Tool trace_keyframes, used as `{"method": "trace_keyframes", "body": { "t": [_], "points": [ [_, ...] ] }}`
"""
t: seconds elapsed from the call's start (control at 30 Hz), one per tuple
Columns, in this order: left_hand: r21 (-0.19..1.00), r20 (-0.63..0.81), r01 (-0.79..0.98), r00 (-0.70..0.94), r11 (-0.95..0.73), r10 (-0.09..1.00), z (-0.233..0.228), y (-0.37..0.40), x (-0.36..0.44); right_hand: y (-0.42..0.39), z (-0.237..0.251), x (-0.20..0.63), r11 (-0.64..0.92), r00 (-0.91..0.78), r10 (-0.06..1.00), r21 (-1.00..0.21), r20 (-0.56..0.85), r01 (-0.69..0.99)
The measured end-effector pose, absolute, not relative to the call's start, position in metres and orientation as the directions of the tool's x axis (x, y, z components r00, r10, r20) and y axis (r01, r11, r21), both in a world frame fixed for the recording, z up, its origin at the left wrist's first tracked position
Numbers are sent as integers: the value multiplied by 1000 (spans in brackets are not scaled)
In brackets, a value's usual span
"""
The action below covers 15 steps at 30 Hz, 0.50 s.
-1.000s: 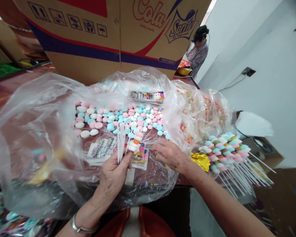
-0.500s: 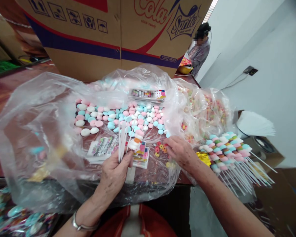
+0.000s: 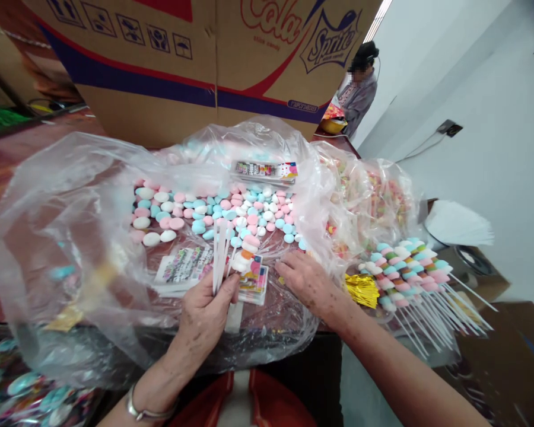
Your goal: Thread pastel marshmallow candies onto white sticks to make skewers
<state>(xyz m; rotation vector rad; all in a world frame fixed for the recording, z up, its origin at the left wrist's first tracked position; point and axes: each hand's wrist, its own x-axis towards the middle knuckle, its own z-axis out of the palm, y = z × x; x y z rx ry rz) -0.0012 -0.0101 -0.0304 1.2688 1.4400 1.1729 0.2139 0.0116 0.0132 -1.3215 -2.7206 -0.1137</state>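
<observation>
Left hand (image 3: 208, 311) clasps slim white sticks (image 3: 216, 261) and a pink-orange-white candy skewer (image 3: 248, 254), best held steady; right hand (image 3: 306, 286) half-curled, any hold hidden

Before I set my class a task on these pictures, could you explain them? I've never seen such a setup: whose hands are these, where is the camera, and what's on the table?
There is no machine: these are one person's bare hands. Every picture comes from a single camera worn on that person's head, looking forward and down.

The left hand holds several thin white sticks and, near its fingertips, a short row of pink, orange and white pieces. The right hand is low over the table; whether it holds anything is hidden.

Loose pink, blue and white pieces lie amid clear plastic, with printed cards nearer the wearer. To the right are gold strips and sticks loaded with coloured pieces. A cardboard box stands behind.
</observation>
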Motion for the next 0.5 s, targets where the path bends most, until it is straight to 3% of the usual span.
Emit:
{"method": "trace_keyframes", "body": {
  "t": [0.1, 0.17, 0.23, 0.3, 0.4, 0.5],
  "points": [
    [988, -15, 155, -61, 25, 998, -28, -10, -2, 13, 9, 213, 529, -504, 841, -100, 197, 843],
    [981, 18, 193, -18, -14, 1000, -22, -9, -2, 17, 8, 213, 405, -328, 908, -354, 260, 843],
    [969, 49, 238, 60, -62, 997, -16, -9, -2, 24, 11, 213, 243, -102, 966, -711, 236, 660],
    [956, 76, 272, 134, -110, 988, -13, -9, -1, 31, 16, 211, 85, 41, 994, -948, 103, 305],
    [936, 106, 315, 177, -158, 978, -12, -8, 0, 39, 24, 207, -44, 72, 996, -995, -50, -89],
    [927, 116, 333, 184, -172, 976, -13, -7, 1, 41, 27, 204, -77, 68, 993, -973, -94, -220]
  ]
}}
